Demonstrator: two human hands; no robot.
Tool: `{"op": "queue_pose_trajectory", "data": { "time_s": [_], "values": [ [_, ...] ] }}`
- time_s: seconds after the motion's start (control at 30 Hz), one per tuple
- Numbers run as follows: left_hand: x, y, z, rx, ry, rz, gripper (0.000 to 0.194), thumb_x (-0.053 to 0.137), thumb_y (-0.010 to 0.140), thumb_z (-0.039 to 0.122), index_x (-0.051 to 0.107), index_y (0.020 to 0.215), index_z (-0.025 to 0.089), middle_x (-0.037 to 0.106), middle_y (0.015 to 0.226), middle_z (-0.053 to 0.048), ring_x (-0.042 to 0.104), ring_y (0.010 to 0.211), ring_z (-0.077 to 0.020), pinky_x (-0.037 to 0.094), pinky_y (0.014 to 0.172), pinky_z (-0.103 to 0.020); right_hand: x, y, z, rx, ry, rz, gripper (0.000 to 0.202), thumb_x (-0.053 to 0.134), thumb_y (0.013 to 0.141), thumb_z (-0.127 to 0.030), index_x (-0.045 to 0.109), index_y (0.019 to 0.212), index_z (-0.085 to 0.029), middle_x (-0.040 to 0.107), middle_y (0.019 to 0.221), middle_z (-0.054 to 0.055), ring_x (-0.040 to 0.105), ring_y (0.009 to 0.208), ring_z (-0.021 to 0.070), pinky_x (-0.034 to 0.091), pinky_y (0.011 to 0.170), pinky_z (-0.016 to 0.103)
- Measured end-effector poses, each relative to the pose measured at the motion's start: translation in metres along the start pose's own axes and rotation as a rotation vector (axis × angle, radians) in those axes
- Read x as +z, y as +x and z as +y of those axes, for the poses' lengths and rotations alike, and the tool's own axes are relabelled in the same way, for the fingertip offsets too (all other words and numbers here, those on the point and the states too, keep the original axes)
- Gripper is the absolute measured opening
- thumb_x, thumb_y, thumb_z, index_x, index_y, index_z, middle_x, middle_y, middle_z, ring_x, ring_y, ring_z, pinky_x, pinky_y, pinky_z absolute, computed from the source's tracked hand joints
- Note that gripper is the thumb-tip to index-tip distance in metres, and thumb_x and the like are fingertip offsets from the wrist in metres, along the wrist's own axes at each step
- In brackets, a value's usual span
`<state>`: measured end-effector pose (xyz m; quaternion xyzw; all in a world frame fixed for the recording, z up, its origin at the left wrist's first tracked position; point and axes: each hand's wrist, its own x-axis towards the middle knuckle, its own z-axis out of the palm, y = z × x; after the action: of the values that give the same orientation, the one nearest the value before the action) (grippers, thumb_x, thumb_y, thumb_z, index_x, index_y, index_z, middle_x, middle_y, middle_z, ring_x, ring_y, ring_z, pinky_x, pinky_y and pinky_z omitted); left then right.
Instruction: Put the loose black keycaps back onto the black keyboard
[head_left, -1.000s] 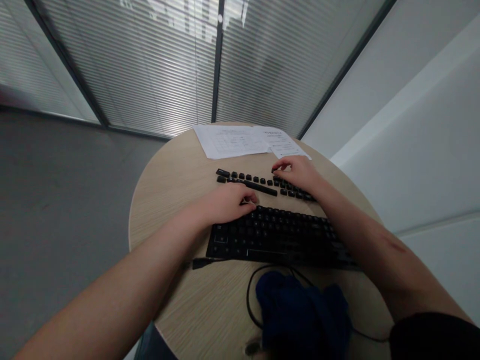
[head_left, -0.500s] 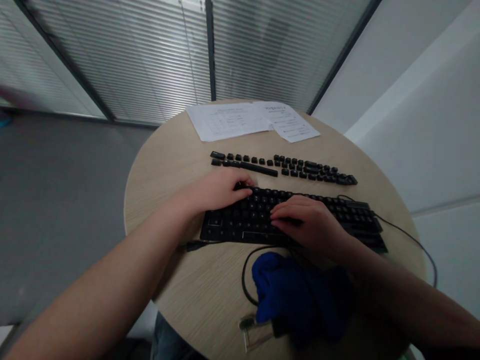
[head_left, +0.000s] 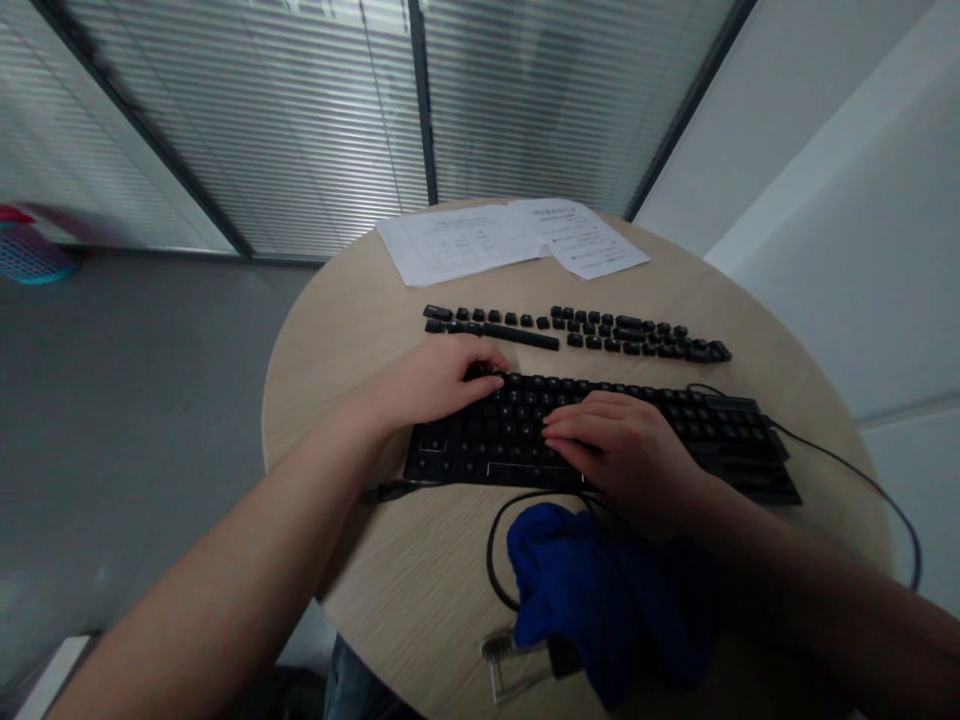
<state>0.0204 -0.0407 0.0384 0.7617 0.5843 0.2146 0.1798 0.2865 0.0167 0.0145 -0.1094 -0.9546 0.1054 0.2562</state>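
Note:
A black keyboard (head_left: 517, 425) lies on the round wooden table, with its lower rows lacking keycaps. My left hand (head_left: 450, 375) rests at its upper left edge, thumb and fingers apart around the corner keys. Over the middle of the keyboard is my right hand (head_left: 622, 440), its fingers pressed together with the tips low on the keys; anything between them is too small to make out. Behind the keyboard, loose black keycaps (head_left: 626, 335) stand in rows, beside a long space bar (head_left: 521, 337).
A blue cloth (head_left: 570, 580) lies in front of the keyboard, near a black cable (head_left: 491, 550) and a small brush-like tool (head_left: 496, 650). Papers (head_left: 480, 240) cover the table's far edge. A basket (head_left: 34, 250) stands on the floor at the left.
The view has shifted slightly, bringing the floor basket into sight. Both hands keep about the same places on the keyboard.

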Motion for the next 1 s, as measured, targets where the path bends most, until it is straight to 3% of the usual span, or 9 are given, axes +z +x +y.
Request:
{"op": "queue_pose_trajectory", "data": {
  "time_s": [0.33,0.53,0.73,0.87,1.0],
  "values": [
    [-0.001,0.001,-0.002,0.005,-0.03,-0.013,0.023,0.058,0.093,0.031,0.072,0.108,0.021,0.076,0.11,-0.005,0.068,0.101,-0.0225,0.05,0.095,-0.038,-0.002,0.003,-0.004,0.072,-0.029,-0.089,0.019,0.064,0.096,-0.023,0.081,0.088,-0.025,0.075,0.093,0.004,0.066,0.088,0.0185,0.054,0.08,0.031],
    [-0.001,0.0,-0.003,0.005,-0.03,-0.021,0.023,0.057,0.093,0.031,0.071,0.108,0.021,0.075,0.108,-0.005,0.068,0.101,-0.0224,0.05,0.093,-0.038,-0.023,0.006,0.007,0.172,0.113,-0.392,0.027,0.067,0.095,-0.029,0.077,0.119,-0.035,0.078,0.092,-0.001,0.07,0.075,0.015,0.052,0.072,0.025],
    [-0.001,0.0,-0.001,0.0,-0.018,-0.013,0.022,0.057,0.093,0.03,0.071,0.107,0.021,0.075,0.105,-0.005,0.068,0.097,-0.0217,0.05,0.091,-0.037,-0.032,0.013,0.01,0.222,0.056,-0.56,0.03,0.062,0.098,-0.031,0.074,0.125,-0.038,0.079,0.095,-0.002,0.072,0.072,0.0153,0.049,0.068,0.024],
    [0.001,0.0,-0.002,-0.014,-0.011,-0.004,0.024,0.057,0.093,0.03,0.072,0.109,0.021,0.075,0.108,-0.006,0.068,0.1,-0.0221,0.049,0.093,-0.037,-0.033,0.015,0.012,0.216,0.173,-0.566,0.032,0.062,0.097,-0.029,0.073,0.126,-0.038,0.079,0.102,-0.002,0.073,0.081,0.0162,0.051,0.073,0.025],
    [0.001,0.001,-0.004,-0.013,-0.012,-0.005,0.023,0.057,0.093,0.031,0.072,0.109,0.02,0.075,0.107,-0.006,0.068,0.099,-0.0219,0.05,0.093,-0.038,-0.037,0.011,0.015,0.181,0.208,-0.498,0.033,0.062,0.096,-0.027,0.074,0.126,-0.036,0.079,0.097,-0.002,0.07,0.074,0.014,0.049,0.07,0.024]
  ]
}}
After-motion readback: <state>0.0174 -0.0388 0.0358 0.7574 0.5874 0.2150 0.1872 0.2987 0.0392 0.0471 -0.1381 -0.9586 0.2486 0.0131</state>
